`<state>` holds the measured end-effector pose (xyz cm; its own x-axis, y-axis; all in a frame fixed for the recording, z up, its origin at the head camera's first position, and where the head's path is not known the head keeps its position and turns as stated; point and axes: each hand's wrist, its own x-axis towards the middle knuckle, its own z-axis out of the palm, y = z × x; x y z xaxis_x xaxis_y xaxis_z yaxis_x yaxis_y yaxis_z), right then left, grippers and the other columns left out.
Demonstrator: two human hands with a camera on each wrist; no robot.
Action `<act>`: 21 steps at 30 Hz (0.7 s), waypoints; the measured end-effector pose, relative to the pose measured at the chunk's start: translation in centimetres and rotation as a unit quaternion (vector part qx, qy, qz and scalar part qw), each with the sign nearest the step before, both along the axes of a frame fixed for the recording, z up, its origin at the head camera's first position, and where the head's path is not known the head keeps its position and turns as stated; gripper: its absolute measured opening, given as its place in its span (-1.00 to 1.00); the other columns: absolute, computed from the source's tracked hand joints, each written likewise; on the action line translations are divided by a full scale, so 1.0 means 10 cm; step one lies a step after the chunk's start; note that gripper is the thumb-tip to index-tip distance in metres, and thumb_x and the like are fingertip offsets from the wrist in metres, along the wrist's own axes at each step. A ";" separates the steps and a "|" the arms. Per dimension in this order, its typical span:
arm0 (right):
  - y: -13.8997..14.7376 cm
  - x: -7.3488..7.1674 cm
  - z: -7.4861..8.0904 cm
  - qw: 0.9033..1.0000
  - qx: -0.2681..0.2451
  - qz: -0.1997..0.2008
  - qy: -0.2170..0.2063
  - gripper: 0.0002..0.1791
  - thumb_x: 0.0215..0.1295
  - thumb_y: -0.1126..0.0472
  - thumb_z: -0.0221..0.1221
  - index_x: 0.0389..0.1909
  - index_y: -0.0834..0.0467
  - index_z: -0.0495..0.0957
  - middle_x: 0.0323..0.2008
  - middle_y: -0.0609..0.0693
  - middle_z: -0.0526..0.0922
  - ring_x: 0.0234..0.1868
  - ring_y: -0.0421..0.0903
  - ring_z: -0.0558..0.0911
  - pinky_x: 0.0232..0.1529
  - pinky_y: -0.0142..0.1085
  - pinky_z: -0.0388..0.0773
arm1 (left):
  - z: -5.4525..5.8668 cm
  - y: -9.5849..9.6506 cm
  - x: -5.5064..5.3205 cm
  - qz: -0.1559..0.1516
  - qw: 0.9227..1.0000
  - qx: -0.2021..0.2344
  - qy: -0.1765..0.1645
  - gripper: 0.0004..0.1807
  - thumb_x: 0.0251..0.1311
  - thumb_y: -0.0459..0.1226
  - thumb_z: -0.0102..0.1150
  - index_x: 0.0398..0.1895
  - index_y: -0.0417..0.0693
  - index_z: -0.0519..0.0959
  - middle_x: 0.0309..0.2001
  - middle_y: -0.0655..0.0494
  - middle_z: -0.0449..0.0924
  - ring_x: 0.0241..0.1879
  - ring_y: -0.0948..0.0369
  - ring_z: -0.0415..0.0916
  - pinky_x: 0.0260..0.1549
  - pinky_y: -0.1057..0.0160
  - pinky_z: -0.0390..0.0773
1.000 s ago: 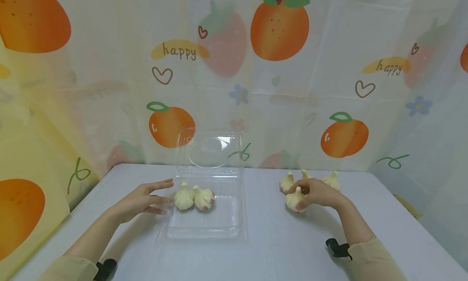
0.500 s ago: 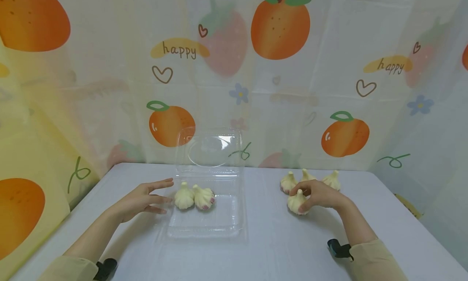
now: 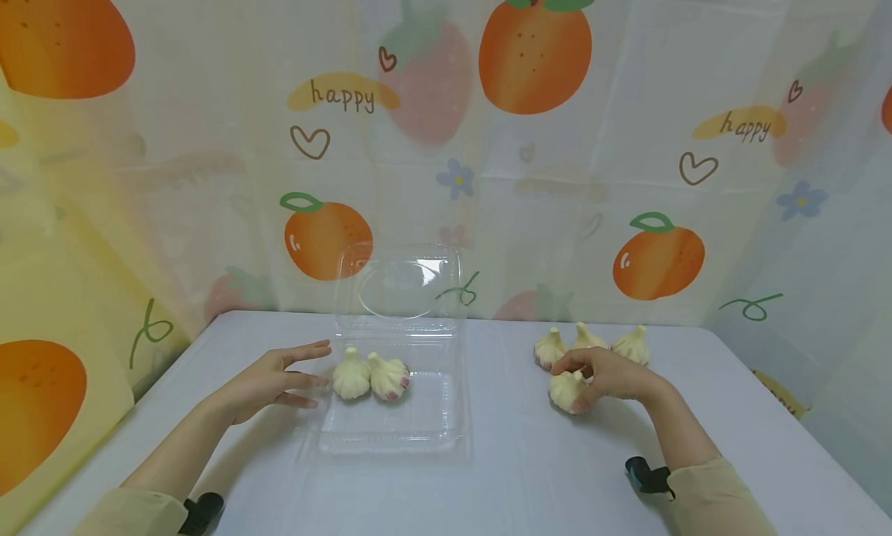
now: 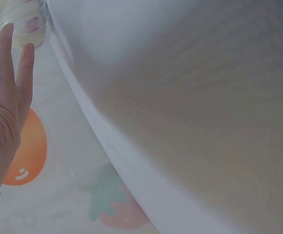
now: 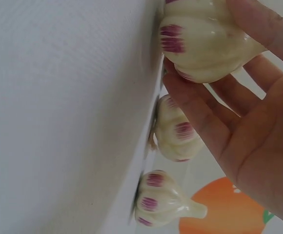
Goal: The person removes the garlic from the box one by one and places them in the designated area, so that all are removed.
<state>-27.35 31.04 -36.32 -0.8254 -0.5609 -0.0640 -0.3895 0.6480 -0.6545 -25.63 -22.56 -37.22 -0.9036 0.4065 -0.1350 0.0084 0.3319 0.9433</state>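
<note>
My right hand [image 3: 609, 375] grips a garlic bulb [image 3: 566, 394] low at the table surface, thumb on the near side and fingers on the far side. In the right wrist view this garlic bulb [image 5: 199, 39] is cream white with purple streaks, the thumb and fingers around it. My left hand [image 3: 275, 381] holds nothing; its fingers are spread and point at the left side of a clear plastic clamshell box [image 3: 390, 443]. Inside that box, at the back left, two garlic bulbs [image 3: 351, 375] sit side by side. Its clear lid [image 3: 400, 288] stands raised at the back.
Behind the right hand are three more garlic bulbs [image 3: 630, 345], close to the back edge of the white table [image 3: 516, 474]. A fruit-printed curtain [image 3: 432, 187] hangs right behind that edge. Each wrist carries a dark strap mount [image 3: 646, 475].
The held garlic bulb has shifted slightly right and nearer in my right hand, and its stem now tips to the right. The left hand and the box have stayed put.
</note>
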 end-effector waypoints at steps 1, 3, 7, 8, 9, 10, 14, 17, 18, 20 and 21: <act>0.00 0.00 0.00 1.000 -0.002 0.003 -0.001 -0.39 -0.13 0.24 0.48 0.05 0.24 0.59 0.03 0.12 0.69 0.06 -0.14 0.52 0.13 -0.19 0.45 | 0.00 0.00 0.00 0.000 1.000 -0.001 0.000 -0.18 0.26 -0.26 0.26 0.52 -0.25 0.12 0.62 -0.08 -0.18 0.49 -0.22 0.05 -0.03 0.11 0.75; 0.00 0.01 0.01 1.000 -0.008 0.006 -0.006 -0.36 -0.14 0.25 0.47 0.07 0.28 0.57 0.05 0.17 0.68 0.06 -0.10 0.53 0.10 -0.21 0.48 | 0.00 0.00 0.00 -0.001 1.000 -0.003 0.002 -0.19 0.27 -0.26 0.25 0.52 -0.25 0.12 0.62 -0.08 -0.18 0.47 -0.22 0.12 -0.03 0.11 0.75; -0.01 0.02 0.03 1.000 -0.016 0.008 -0.021 -0.32 -0.15 0.27 0.46 0.11 0.33 0.53 0.09 0.24 0.63 0.08 0.00 0.52 0.05 -0.21 0.53 | 0.00 0.00 0.00 0.000 1.000 -0.007 0.003 -0.19 0.27 -0.25 0.26 0.51 -0.25 0.13 0.62 -0.07 -0.18 0.42 -0.17 0.22 -0.03 0.11 0.75; -0.02 0.02 0.03 0.999 -0.018 0.007 -0.025 -0.31 -0.14 0.27 0.46 0.11 0.34 0.53 0.10 0.25 0.62 0.07 0.02 0.52 0.03 -0.21 0.54 | 0.00 0.00 0.00 0.000 1.000 -0.007 0.003 -0.19 0.26 -0.24 0.26 0.51 -0.25 0.13 0.62 -0.07 -0.18 0.42 -0.16 0.23 -0.02 0.11 0.75; -0.02 0.02 0.03 0.999 -0.021 0.007 -0.030 -0.31 -0.14 0.28 0.46 0.12 0.34 0.52 0.11 0.26 0.61 0.06 0.03 0.52 0.01 -0.22 0.55 | 0.00 0.00 0.00 0.000 1.000 -0.008 0.003 -0.19 0.26 -0.24 0.26 0.51 -0.25 0.13 0.62 -0.07 -0.18 0.42 -0.15 0.23 -0.02 0.10 0.75; -0.02 0.02 0.04 0.999 -0.021 0.008 -0.032 -0.31 -0.14 0.28 0.46 0.12 0.34 0.52 0.11 0.27 0.60 0.06 0.04 0.52 0.01 -0.22 0.55 | 0.00 0.00 0.00 0.001 1.000 -0.008 0.003 -0.18 0.26 -0.24 0.26 0.51 -0.24 0.13 0.62 -0.07 -0.18 0.42 -0.15 0.24 -0.02 0.10 0.75; -0.02 0.02 0.04 0.999 -0.024 0.009 -0.037 -0.29 -0.14 0.29 0.46 0.14 0.34 0.51 0.13 0.30 0.58 0.02 0.04 0.54 -0.02 -0.23 0.55 | 0.00 0.00 0.00 0.002 1.000 -0.007 0.001 -0.18 0.26 -0.24 0.27 0.52 -0.24 0.12 0.62 -0.07 -0.18 0.44 -0.18 0.19 -0.03 0.11 0.75; -0.01 0.02 0.04 0.999 -0.025 0.012 -0.037 -0.27 -0.14 0.29 0.46 0.17 0.35 0.49 0.15 0.34 0.56 0.01 0.03 0.55 -0.02 -0.23 0.56 | 0.01 0.01 0.01 0.002 1.000 -0.004 -0.001 -0.18 0.26 -0.25 0.27 0.51 -0.25 0.12 0.62 -0.07 -0.18 0.47 -0.21 0.11 -0.03 0.11 0.75; -0.01 0.01 0.03 0.999 -0.026 0.013 -0.037 -0.26 -0.14 0.30 0.46 0.17 0.35 0.49 0.16 0.34 0.55 0.01 0.03 0.56 -0.02 -0.22 0.56 | 0.01 0.01 0.01 0.003 1.000 -0.004 -0.001 -0.18 0.25 -0.25 0.27 0.51 -0.25 0.13 0.62 -0.07 -0.18 0.48 -0.22 0.07 -0.03 0.11 0.75; -0.01 0.02 0.04 0.999 -0.024 0.014 -0.035 -0.25 -0.15 0.30 0.46 0.18 0.35 0.48 0.17 0.36 0.54 0.02 0.03 0.57 0.01 -0.21 0.57 | 0.01 0.02 0.01 0.004 1.000 -0.003 -0.001 -0.18 0.25 -0.26 0.27 0.51 -0.25 0.13 0.62 -0.07 -0.17 0.49 -0.22 0.04 -0.04 0.12 0.76; -0.01 0.02 0.04 0.999 -0.024 0.014 -0.035 -0.25 -0.15 0.30 0.46 0.19 0.35 0.48 0.17 0.36 0.54 0.03 0.04 0.57 0.02 -0.20 0.57 | 0.01 0.02 0.01 0.004 1.000 -0.003 -0.001 -0.19 0.25 -0.26 0.27 0.51 -0.25 0.13 0.62 -0.07 -0.16 0.50 -0.22 0.02 -0.04 0.12 0.76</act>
